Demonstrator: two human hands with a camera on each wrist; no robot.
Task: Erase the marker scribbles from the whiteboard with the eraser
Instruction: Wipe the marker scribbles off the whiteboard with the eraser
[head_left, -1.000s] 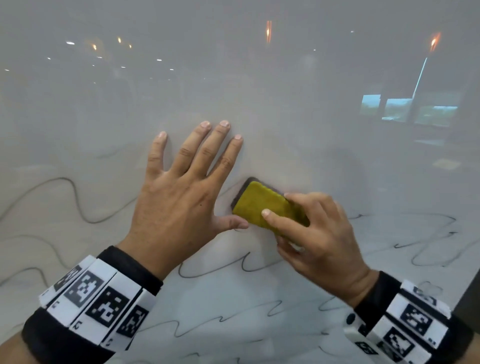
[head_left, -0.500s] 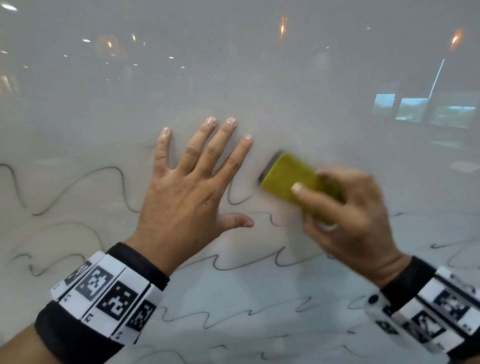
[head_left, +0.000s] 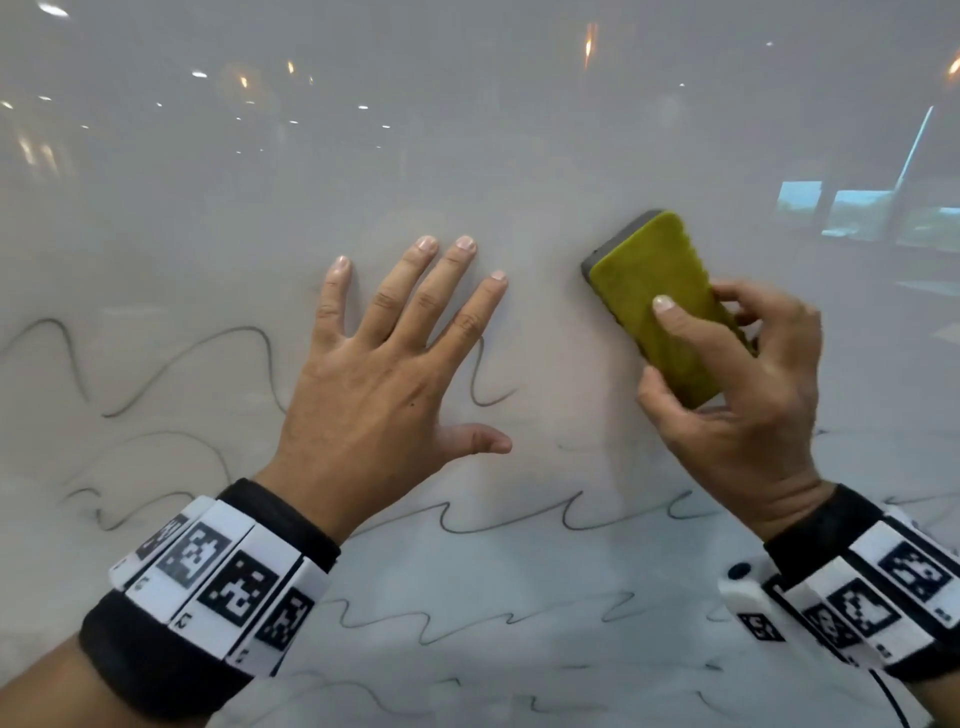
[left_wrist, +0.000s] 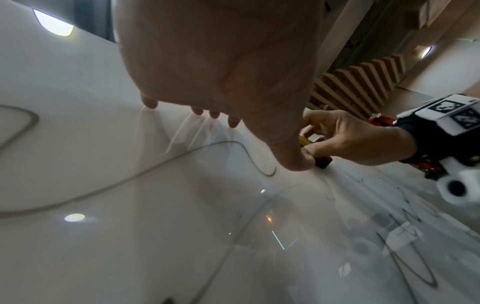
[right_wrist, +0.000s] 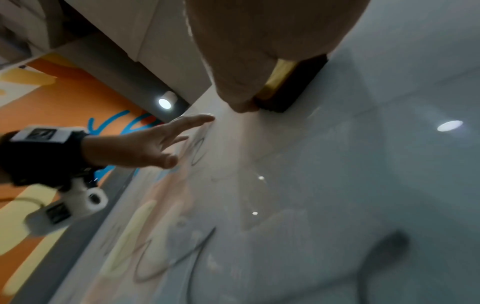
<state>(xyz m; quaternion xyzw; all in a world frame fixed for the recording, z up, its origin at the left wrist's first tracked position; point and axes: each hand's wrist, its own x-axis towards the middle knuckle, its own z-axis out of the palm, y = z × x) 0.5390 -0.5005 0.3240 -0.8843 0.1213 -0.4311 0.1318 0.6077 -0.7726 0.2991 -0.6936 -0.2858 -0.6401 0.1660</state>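
A glossy whiteboard (head_left: 519, 156) fills the head view, with black wavy marker scribbles (head_left: 483, 384) across its middle and lower part. My right hand (head_left: 737, 395) grips a yellow-backed eraser (head_left: 660, 306) with a dark felt face, pressed flat on the board right of centre. Its thumb lies on the yellow back and its fingers curl round the far edge. My left hand (head_left: 384, 379) lies flat on the board with straight spread fingers, left of the eraser and apart from it. In the right wrist view the eraser (right_wrist: 288, 88) shows under my palm.
More scribble lines (head_left: 467, 618) run below both wrists, and others (head_left: 156, 369) to the left of my left hand. The board above the hands shows only reflected ceiling lights and windows. An orange wall (right_wrist: 52, 86) lies beyond the board's left edge.
My right hand has slid the eraser up and to the right, away from the left thumb. A stretch of the line there has been wiped off. The left hand stays flat on the board.
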